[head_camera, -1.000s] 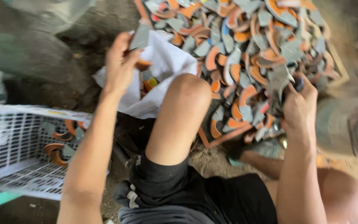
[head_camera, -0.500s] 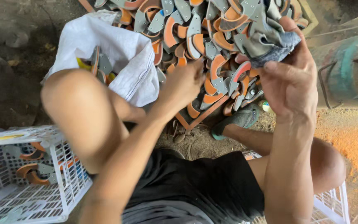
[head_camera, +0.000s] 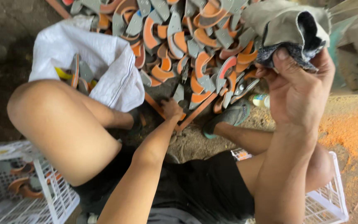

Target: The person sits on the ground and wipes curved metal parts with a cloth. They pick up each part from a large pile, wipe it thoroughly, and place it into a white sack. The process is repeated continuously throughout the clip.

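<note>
Head view, looking down at my lap: my right hand (head_camera: 299, 93) is raised close to the camera, fingers closed around a bundle of grey cloth (head_camera: 289, 29), thumb pressed on its dark frayed edge; the cloth sits at the top right, above the pile. My left hand (head_camera: 171, 109) is stretched low between my knees, down at the near edge of the pile (head_camera: 187, 45) of grey-and-orange curved pieces; it looks closed on something there, but the fingers are small and turned away, so I cannot tell if they grip a piece or just touch. A thin orange strip (head_camera: 199, 110) lies just beside that hand, running up into the pile. A white sack (head_camera: 104, 62) sits left of the pile, just beyond my left knee (head_camera: 50, 112), mouth open, a few pieces showing inside. A white crate (head_camera: 34, 195) stands at the bottom left with several orange pieces in it; a second white crate (head_camera: 332, 199) shows at the bottom right under my right knee. A grey-green sandal (head_camera: 231, 116) is on my foot just below the pile. Orange dust (head_camera: 353, 124) covers the ground on the right.
</note>
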